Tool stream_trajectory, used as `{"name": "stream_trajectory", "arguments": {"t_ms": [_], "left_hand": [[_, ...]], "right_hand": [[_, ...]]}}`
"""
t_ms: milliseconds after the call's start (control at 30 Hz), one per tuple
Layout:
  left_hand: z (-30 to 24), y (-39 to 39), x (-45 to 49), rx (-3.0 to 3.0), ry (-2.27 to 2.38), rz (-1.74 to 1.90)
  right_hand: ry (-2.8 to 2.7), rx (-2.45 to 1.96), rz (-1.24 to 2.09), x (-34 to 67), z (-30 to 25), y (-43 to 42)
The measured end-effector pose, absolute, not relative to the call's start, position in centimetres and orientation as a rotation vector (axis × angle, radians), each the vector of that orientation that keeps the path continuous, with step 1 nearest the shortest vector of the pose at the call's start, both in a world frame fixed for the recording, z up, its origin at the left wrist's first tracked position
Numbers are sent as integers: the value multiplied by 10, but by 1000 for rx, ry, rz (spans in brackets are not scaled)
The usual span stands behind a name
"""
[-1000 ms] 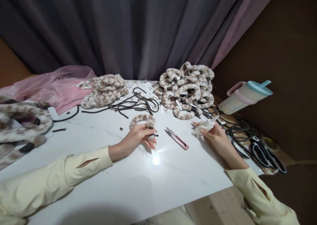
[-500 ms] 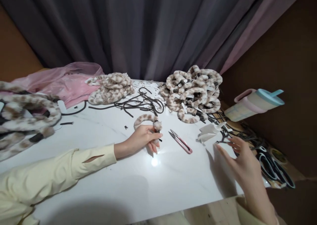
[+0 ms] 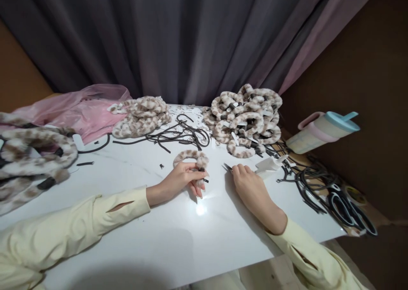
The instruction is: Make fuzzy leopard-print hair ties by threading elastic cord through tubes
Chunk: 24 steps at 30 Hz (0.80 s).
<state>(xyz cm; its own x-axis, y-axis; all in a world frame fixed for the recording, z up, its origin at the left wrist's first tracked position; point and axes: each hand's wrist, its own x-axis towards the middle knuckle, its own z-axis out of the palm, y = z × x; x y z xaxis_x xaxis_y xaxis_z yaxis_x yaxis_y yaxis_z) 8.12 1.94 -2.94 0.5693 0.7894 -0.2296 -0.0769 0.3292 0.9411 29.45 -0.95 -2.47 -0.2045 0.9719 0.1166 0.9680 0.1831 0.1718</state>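
My left hand (image 3: 184,179) is closed on one end of a furry leopard-print headband (image 3: 190,156) that arches up from the white table (image 3: 197,222). My right hand (image 3: 247,180) lies over the pink thread snips (image 3: 227,167); only their metal tips stick out past my fingers. The fingers curl down over the handle. Just right of that hand lie white paper tags (image 3: 269,164).
A heap of furry headbands (image 3: 247,117) sits at the back right, a smaller heap (image 3: 140,115) at the back left, bare dark bands (image 3: 178,135) between them. A pink plastic bag (image 3: 79,109), more furry bands (image 3: 32,154), a pastel jug (image 3: 321,130) and black scissors (image 3: 347,205) surround the work area.
My right hand let go of the white tags, swung out to the right, then came back left onto the thread snips. The left hand kept its hold on the headband.
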Motion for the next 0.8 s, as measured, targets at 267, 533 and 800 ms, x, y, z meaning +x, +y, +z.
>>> {"name": "stream_trajectory", "arguments": {"t_ms": [267,533,800], "left_hand": [[-19,19,76,1032,751,714],[-5,12,73,1021,675,712],[-2,8,74,982,633,672]], "right_hand": [[2371,2740,-1863,288,-14,-56],[1817,2589,-2535,247,-15,-66],[1875,2800,-2531,236,-17,-70]]}}
